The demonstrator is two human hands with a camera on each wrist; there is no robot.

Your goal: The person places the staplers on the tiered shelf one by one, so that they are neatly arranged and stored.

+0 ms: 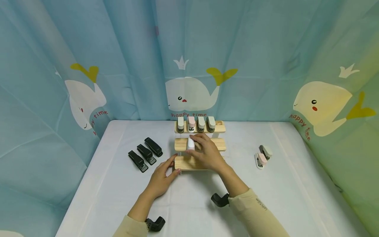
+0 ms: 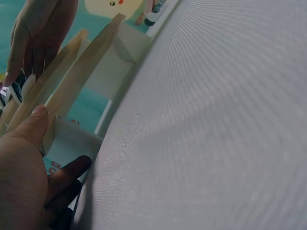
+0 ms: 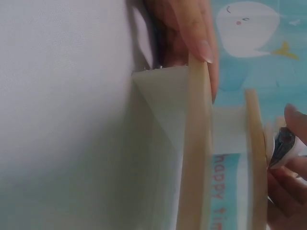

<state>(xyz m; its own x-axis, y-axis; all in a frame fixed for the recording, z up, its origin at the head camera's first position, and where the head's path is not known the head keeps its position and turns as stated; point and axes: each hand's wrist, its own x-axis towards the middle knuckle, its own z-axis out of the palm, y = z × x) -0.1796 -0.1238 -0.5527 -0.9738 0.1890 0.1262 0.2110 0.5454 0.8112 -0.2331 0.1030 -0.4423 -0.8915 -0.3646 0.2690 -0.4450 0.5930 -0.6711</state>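
A small white mini stapler point(image 1: 190, 144) stands on the middle tier of a three-step wooden display rack point(image 1: 192, 163), toward its left end. My right hand point(image 1: 209, 154) pinches it between thumb and fingers; in the right wrist view the stapler's point(image 3: 283, 143) dark metal side shows close against the board. My left hand point(image 1: 161, 179) grips the left end of the lowest tier, thumb on the wood and fingers around the pale side support point(image 2: 74, 139). On the top tier, several mini staplers stand in a row, one pink point(image 1: 191, 123) among grey-green ones point(image 1: 201, 123).
Three black staplers point(image 1: 145, 153) lie slanted side by side left of the rack. To the right lie a pink mini stapler point(image 1: 261, 160) and a grey-green one point(image 1: 266, 151). A blue curtain with whales point(image 1: 190, 93) hangs behind the white table point(image 1: 118, 200).
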